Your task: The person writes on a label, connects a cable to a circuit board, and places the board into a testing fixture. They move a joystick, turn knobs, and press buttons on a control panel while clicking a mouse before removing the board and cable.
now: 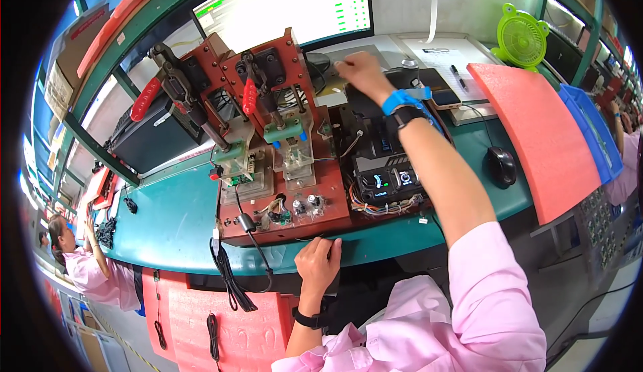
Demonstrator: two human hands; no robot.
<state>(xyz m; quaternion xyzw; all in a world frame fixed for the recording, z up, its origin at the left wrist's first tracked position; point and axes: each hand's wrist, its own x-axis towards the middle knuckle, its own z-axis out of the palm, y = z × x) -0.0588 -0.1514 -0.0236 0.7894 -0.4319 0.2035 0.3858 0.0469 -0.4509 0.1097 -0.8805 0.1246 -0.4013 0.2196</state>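
Observation:
My left hand (318, 263) is curled closed at the front edge of the green-topped bench (167, 228), just before a red test fixture (295, 224); nothing shows in its fingers. Far forward, my right hand (365, 74) has its fingers bent together beside the fixture, below the monitor (288, 7); what they hold, if anything, is hidden. The fixture carries two toggle clamps with red handles (250, 97), above green-and-clear press blocks (288, 134). Under my right forearm lies a black electronic unit (385, 177) with lit dials and coloured wires. A blue strap (405, 98) circles my right wrist.
A black cable (231, 278) hangs over the bench's front edge beside pink foam (248, 322). To the right are a black mouse (500, 167), a phone (445, 98), a pink foam sheet (536, 137) and a green fan (521, 40). Another person (87, 265) works at far left.

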